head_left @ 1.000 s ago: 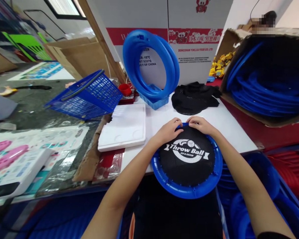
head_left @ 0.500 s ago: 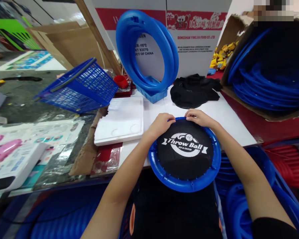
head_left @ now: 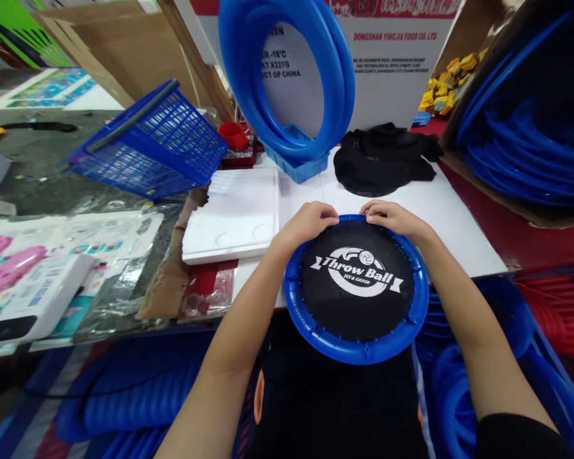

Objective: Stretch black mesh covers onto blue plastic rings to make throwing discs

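Observation:
A blue ring [head_left: 296,298] with black mesh [head_left: 363,322] stretched across it and a white "Throw Ball" print lies at the table's front edge, over my lap. My left hand [head_left: 314,220] pinches the ring's far rim, left of its top. Just across a short gap, my right hand [head_left: 393,215] has its fingers closed on the same rim. Behind the hands, a heap of black mesh cloth [head_left: 382,162] rests on the white table surface [head_left: 459,223]. Several blue rings [head_left: 339,83] stand upright in a small light blue basket [head_left: 302,167].
White foam slabs [head_left: 243,213] and a tilted blue basket [head_left: 157,143] are on the left. A carton [head_left: 511,207] of blue rings stands at the right. More blue rings [head_left: 134,389] lie below the table, with red rings [head_left: 555,312] at the lower right.
The view has tipped down a little, so the table things sit higher in the picture. Both hands keep their hold at the far rim, with slightly more space between them.

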`<state>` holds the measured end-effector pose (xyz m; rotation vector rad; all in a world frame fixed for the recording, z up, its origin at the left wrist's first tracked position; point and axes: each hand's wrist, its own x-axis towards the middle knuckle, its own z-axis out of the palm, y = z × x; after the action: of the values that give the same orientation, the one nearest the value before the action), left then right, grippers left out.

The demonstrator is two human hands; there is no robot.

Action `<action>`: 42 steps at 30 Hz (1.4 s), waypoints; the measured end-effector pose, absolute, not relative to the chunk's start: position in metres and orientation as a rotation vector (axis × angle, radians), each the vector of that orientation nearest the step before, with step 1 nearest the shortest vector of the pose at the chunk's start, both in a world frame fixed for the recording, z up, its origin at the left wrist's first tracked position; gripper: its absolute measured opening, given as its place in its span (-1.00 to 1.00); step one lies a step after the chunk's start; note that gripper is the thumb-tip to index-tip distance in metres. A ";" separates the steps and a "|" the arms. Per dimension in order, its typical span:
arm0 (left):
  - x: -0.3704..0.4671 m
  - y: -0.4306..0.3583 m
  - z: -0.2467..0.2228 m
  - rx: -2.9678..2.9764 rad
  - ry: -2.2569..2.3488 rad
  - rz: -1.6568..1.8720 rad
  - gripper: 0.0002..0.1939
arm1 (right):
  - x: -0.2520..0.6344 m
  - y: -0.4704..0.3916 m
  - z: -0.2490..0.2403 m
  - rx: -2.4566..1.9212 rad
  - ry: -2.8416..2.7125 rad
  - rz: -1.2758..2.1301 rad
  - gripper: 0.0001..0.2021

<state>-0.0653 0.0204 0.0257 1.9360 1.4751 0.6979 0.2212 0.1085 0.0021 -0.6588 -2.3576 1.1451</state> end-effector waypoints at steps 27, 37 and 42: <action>-0.073 0.033 0.009 2.076 1.286 0.775 -0.83 | 0.212 0.099 0.004 -0.755 -2.302 1.133 -0.77; -0.086 0.019 0.035 2.022 1.219 0.491 -0.81 | 0.206 0.095 0.017 -0.758 -2.392 1.315 -0.64; -0.086 0.017 0.037 1.901 1.280 0.580 -0.83 | 0.203 0.092 0.016 -0.796 -2.338 1.304 -0.66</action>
<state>-0.0864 0.0171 0.0367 1.9010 1.2795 0.5804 0.2035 0.0916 0.0158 -0.7964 -2.3383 1.3045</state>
